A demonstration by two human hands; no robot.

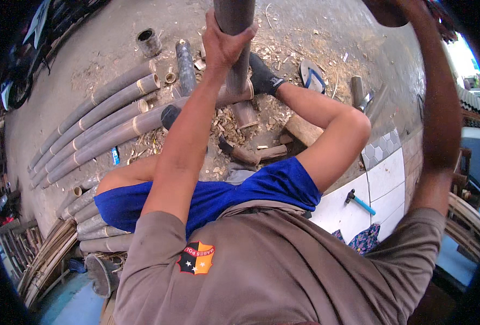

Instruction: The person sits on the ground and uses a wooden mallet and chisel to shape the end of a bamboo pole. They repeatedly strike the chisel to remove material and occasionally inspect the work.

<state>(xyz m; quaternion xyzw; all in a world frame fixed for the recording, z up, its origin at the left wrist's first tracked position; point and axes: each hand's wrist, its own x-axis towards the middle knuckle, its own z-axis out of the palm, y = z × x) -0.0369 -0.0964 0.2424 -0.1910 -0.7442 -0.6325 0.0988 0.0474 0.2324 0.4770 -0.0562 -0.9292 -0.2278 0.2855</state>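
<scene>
Dirt yard [104,49]; left hand [223,46] grips bamboo pole [234,32], right hand cut off.

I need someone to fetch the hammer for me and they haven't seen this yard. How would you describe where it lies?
Look to the person's right, at the white tiled ledge beside the dirt ground. The hammer lies flat on the white tiles, near a flowered cloth. Its bright blue handle and dark head set it apart from the brown bamboo poles and wood pieces around.

We see a smooth, matt grey-brown bamboo pole [233,32], rough wood chips [234,127] on gritty concrete ground [104,49], glossy white floor tiles [353,208], and soft blue cloth shorts [213,197].
</scene>
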